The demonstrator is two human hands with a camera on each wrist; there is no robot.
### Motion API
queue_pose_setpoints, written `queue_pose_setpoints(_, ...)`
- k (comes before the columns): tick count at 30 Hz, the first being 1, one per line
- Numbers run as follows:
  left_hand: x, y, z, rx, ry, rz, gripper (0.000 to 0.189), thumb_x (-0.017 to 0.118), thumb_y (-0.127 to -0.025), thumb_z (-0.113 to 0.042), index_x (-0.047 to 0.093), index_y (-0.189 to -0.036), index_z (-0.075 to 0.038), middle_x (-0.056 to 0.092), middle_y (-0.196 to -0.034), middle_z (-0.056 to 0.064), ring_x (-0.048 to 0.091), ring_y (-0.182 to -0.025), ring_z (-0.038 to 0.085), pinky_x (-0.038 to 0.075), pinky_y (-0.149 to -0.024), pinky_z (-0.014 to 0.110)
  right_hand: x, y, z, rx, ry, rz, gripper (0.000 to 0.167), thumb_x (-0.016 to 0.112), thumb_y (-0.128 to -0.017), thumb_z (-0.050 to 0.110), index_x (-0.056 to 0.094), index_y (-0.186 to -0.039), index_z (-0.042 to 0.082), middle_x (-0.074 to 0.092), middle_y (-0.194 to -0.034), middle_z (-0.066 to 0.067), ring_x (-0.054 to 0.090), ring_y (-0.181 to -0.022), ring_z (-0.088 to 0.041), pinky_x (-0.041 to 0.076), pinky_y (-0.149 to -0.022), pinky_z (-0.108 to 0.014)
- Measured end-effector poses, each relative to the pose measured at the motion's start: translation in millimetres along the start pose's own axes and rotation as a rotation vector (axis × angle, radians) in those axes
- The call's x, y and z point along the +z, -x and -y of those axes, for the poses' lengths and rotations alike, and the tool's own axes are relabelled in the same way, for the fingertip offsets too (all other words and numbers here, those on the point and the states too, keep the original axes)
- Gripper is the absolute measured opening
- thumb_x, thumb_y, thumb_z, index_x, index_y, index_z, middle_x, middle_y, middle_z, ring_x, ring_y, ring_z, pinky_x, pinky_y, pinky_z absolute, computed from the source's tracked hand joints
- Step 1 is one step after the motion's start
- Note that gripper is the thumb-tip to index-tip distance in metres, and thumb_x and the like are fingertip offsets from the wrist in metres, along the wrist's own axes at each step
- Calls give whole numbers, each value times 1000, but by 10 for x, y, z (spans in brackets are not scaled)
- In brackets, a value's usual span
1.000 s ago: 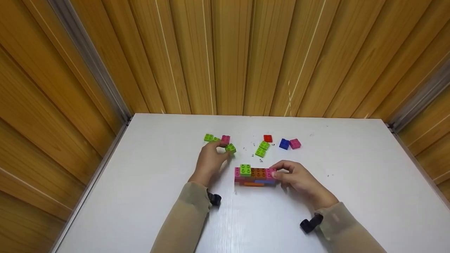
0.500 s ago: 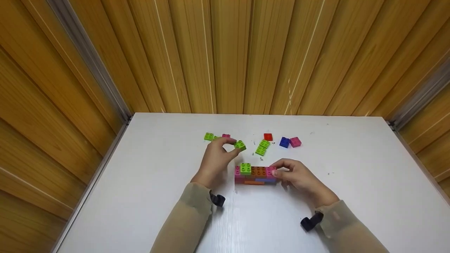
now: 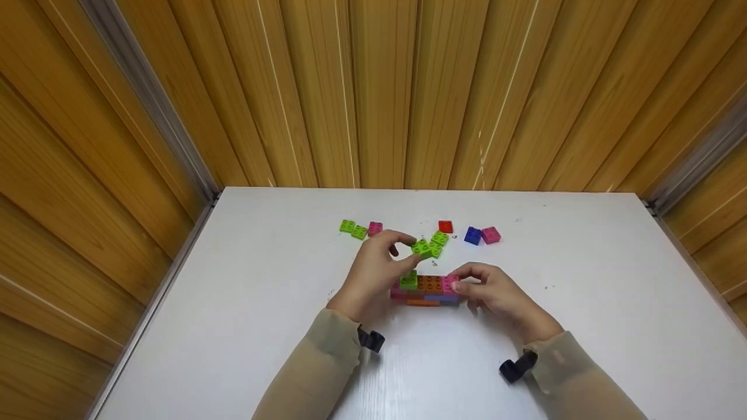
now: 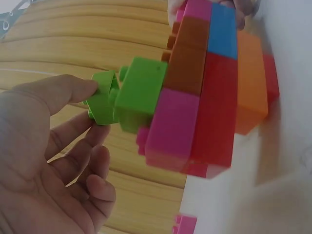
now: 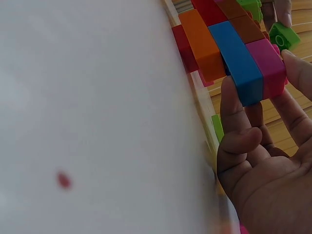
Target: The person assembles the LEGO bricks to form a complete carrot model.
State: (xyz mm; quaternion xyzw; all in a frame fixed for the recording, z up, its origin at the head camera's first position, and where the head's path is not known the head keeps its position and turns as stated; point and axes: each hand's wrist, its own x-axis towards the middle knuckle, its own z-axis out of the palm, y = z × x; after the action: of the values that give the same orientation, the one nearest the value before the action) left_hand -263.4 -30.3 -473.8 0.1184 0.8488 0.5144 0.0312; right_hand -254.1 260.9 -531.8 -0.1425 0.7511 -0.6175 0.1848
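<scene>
My left hand (image 3: 373,269) pinches a small green brick (image 3: 421,249) between thumb and fingers, just above the built stack of bricks (image 3: 433,284). The left wrist view has this held brick (image 4: 101,100) tilted beside the studs of another green brick (image 4: 140,93), which sits on top of the stack; whether they touch I cannot tell. My right hand (image 3: 496,296) grips the stack's right end by a pink brick (image 5: 269,66), with fingers also against the blue brick (image 5: 239,61). Brown, red and orange bricks make up other parts of the stack.
Beyond the stack, loose bricks lie on the white table (image 3: 262,262): two green ones (image 3: 359,232) beside a pink brick (image 3: 375,227), a red brick (image 3: 445,226) by more green ones (image 3: 440,237), and a blue brick (image 3: 473,235) against a pink one (image 3: 491,235). Wood-patterned panels enclose the table.
The left hand has carried its green brick rightward from near the loose bricks to over the stack. The right hand has kept its grip at the stack's right end, nearly still.
</scene>
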Motion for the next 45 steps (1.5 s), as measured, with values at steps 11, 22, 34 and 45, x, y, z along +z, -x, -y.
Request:
queue_pose_setpoints(11, 250, 53, -69, 75, -111, 91, 32, 88, -100, -34, 83, -130, -22, 79, -132, -7, 65, -133, 27, 64, -108, 39, 11, -15, -5, 2, -14, -12, 37, 74, -110, 15, 66, -130, -14, 79, -99, 12, 64, -77, -8, 54, -65, -25)
queue_pose_setpoints(22, 301, 31, 1, 175, -157, 132, 25, 91, -98, -31, 87, -121, -24, 83, -126, -10, 65, -130, 18, 54, -118, 44, 16, -10, -13, -5, -4, -22, 17, 74, -109, 14, 75, -122, 3, 78, -97, 13, 64, -70, -7, 54, -64, -24)
queue_pose_setpoints(34, 321, 35, 37, 111, -128, 177, 23, 91, -97, -28, 87, -119, -26, 80, -127, -10, 64, -130, 18, 59, -115, 41, 18, 18, 3, 52, -51, -23, 16, 71, -113, 21, 76, -123, 9, 76, -96, 11, 65, -82, -10, 58, -72, -26)
queue_pose_setpoints(45, 336, 15, 64, 104, -113, 199, 26, 91, -97, -28, 86, -122, -28, 81, -128, -12, 62, -134, 18, 54, -120, 44, 138, 21, 100, 128, -115, -48, 36, 63, -117, 35, 71, -131, 3, 76, -106, 4, 73, -89, -16, 66, -77, -32)
